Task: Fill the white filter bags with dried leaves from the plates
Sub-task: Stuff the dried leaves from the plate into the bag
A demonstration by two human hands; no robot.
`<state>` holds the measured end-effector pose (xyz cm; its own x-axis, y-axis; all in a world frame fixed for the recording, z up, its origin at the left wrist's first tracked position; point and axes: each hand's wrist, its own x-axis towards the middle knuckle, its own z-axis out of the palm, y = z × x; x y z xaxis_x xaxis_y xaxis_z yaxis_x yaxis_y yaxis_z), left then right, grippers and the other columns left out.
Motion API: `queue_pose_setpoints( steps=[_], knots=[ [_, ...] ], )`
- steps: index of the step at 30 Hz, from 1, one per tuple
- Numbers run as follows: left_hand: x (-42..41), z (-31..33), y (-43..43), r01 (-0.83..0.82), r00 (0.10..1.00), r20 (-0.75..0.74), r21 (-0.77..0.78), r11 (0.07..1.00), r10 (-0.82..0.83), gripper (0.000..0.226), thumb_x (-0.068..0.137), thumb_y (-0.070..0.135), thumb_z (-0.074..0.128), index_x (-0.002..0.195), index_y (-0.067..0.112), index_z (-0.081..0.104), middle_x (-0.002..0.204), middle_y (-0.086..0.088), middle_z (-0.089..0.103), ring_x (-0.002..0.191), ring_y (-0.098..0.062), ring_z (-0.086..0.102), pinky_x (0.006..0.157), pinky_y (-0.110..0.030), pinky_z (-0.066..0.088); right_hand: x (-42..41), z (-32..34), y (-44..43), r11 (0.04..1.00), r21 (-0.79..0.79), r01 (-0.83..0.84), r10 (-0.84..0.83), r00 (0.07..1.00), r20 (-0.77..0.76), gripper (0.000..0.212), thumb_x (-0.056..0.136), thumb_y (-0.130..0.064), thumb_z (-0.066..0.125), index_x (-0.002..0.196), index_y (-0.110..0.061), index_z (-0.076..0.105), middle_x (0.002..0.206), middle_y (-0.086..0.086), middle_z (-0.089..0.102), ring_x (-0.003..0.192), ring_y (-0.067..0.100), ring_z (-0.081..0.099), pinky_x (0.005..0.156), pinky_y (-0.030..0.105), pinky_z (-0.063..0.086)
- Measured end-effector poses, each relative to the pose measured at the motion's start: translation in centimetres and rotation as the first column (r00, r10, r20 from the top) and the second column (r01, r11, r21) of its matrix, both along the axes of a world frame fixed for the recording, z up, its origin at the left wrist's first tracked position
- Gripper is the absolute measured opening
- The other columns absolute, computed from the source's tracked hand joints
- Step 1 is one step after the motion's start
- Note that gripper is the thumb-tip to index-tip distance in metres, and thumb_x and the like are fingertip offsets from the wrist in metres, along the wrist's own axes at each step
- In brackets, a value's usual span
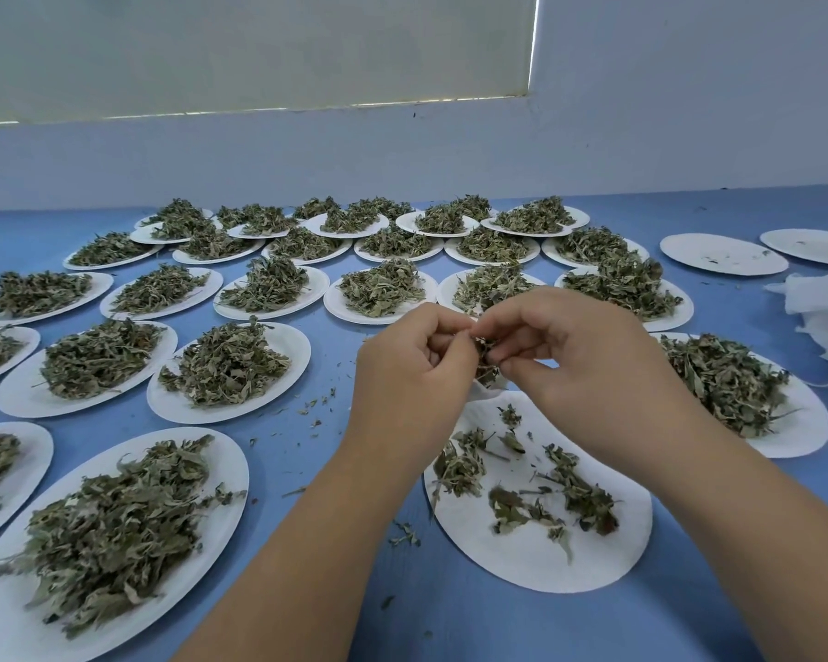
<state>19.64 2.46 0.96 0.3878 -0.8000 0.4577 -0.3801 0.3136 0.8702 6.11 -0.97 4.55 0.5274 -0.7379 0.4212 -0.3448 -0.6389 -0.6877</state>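
Note:
Both hands meet above a white plate (pixel 593 566) that carries only scattered dried leaves (pixel 570 489). My left hand (pixel 412 370) grips the mouth of a small white filter bag (pixel 491 387), most of it hidden behind the fingers. My right hand (pixel 579 355) pinches a clump of dried leaves (pixel 486 348) at the bag's opening. The bag's lower part peeks out white below the fingers, with leaves showing inside.
Several white plates heaped with dried leaves cover the blue table (pixel 307 451), such as one at near left (pixel 116 518) and one at right (pixel 737 389). Two nearly bare plates (pixel 722 253) sit far right. A heap of white filter bags (pixel 823 317) lies at the right edge. A wall stands behind.

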Motion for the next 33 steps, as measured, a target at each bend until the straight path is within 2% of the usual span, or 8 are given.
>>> queue_pose_setpoints(
  steps=[3,12,16,19,22,28,31,33],
  knots=[
    [0.0,-0.1,0.0,-0.002,1.000,0.006,0.001,1.000,0.002,0.024,0.089,0.004,0.058,0.078,0.024,0.067,0.050,0.015,0.051,0.040,-0.003,0.038,0.042,-0.012,0.029,0.0,0.0,-0.2,0.999,-0.035,-0.003,0.002,1.000,-0.012,0.038,0.080,0.011,0.064,0.093,-0.024,0.072,0.094,-0.012,0.065,0.081,-0.005,0.064,0.078,0.008,0.049],
    [0.2,-0.2,-0.2,-0.020,1.000,0.018,-0.018,1.000,0.021,0.015,0.090,0.007,0.062,0.082,0.018,0.069,0.049,0.014,0.051,0.040,-0.002,0.038,0.043,-0.011,0.029,-0.1,-0.1,-0.5,0.991,-0.128,0.037,-0.045,0.997,-0.057,0.027,0.081,0.002,0.070,0.089,-0.023,0.075,0.088,-0.012,0.068,0.078,0.002,0.065,0.079,0.018,0.051],
    [0.2,-0.2,-0.2,-0.021,1.000,0.011,-0.018,1.000,0.021,0.016,0.089,0.007,0.062,0.081,0.018,0.069,0.050,0.015,0.052,0.042,0.000,0.040,0.044,-0.010,0.031,-0.2,-0.1,-0.6,0.992,-0.118,0.043,-0.048,0.998,-0.042,0.025,0.080,-0.002,0.073,0.087,-0.026,0.075,0.083,-0.016,0.067,0.077,-0.002,0.062,0.077,0.013,0.049],
    [0.1,-0.1,-0.2,-0.013,1.000,-0.010,-0.012,1.000,0.013,0.017,0.089,0.007,0.062,0.079,0.019,0.068,0.050,0.016,0.053,0.042,0.000,0.042,0.044,-0.008,0.031,-0.2,-0.2,-0.7,0.987,-0.154,0.041,-0.059,0.992,-0.116,0.018,0.082,-0.012,0.073,0.086,-0.030,0.075,0.076,-0.022,0.063,0.077,-0.009,0.056,0.070,0.004,0.041],
    [0.1,-0.1,-0.1,-0.006,1.000,-0.016,-0.009,1.000,0.006,0.020,0.089,0.007,0.062,0.077,0.022,0.067,0.052,0.014,0.054,0.043,0.000,0.042,0.044,-0.009,0.033,-0.3,-0.2,-0.8,0.983,-0.180,0.047,-0.079,0.982,-0.174,0.016,0.082,-0.019,0.073,0.085,-0.034,0.075,0.078,-0.022,0.065,0.076,-0.004,0.057,0.067,0.003,0.037],
    [-0.1,0.2,0.1,0.021,1.000,-0.004,-0.004,1.000,-0.021,0.020,0.088,0.002,0.060,0.079,0.017,0.069,0.051,0.016,0.055,0.042,0.000,0.045,0.043,-0.009,0.033,0.2,-0.8,-0.7,0.979,-0.186,0.084,-0.116,0.979,-0.167,0.029,0.082,-0.021,0.071,0.074,-0.048,0.063,0.068,-0.025,0.053,0.082,-0.009,0.050,0.065,0.002,0.034],
    [-0.1,0.3,0.2,0.018,0.999,-0.032,-0.023,1.000,-0.019,0.017,0.089,0.001,0.059,0.081,0.013,0.068,0.048,0.018,0.054,0.041,0.002,0.048,0.043,-0.005,0.033,0.1,-1.0,-0.9,0.981,-0.185,0.055,-0.087,0.982,-0.170,0.019,0.082,-0.024,0.070,0.077,-0.042,0.069,0.065,-0.025,0.059,0.080,-0.005,0.051,0.064,0.003,0.034],
    [0.0,0.3,0.2,-0.008,1.000,-0.030,-0.032,0.999,0.008,0.017,0.090,0.003,0.060,0.082,0.015,0.068,0.048,0.019,0.053,0.042,0.002,0.048,0.044,-0.005,0.033,-0.1,-0.8,-1.0,0.986,-0.160,0.046,-0.065,0.991,-0.116,0.012,0.082,-0.027,0.069,0.082,-0.039,0.073,0.074,-0.031,0.062,0.077,0.001,0.053,0.063,0.006,0.036]
  ],
)
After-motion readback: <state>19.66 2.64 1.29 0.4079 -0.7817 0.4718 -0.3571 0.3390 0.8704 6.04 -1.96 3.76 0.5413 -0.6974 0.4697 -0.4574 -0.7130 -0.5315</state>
